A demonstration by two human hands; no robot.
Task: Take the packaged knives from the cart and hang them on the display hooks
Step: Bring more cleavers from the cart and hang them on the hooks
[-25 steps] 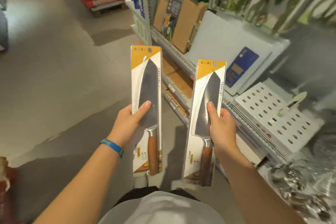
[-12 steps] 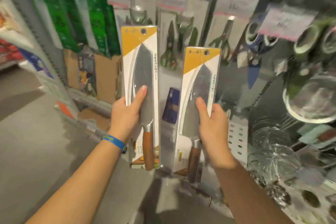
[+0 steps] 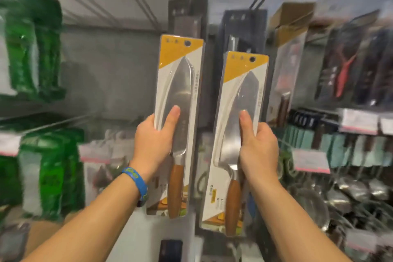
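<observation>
a: centre frame: left hand [image 3: 153,144], blue wristband [image 3: 136,183], grips an upright carded knife pack [image 3: 180,91], thumb flat on the clear blister. the right hand [image 3: 258,149] grips a second pack [image 3: 246,91] likewise.
b: lettering?
a: blurred, unreadable. yellow headers, round hang holes, steel blades, wooden handles. green packets [image 3: 49,176] lower left, pink-edged price tags [image 3: 310,160] right.

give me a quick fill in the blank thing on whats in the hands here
1. The left hand and the right hand each hold one packaged ____.
2. The blue wristband sits on the ____ wrist.
3. The left package is held ____ than the right package.
4. In both packages the blade points ____.

Missing words: knife; left; higher; up
</observation>
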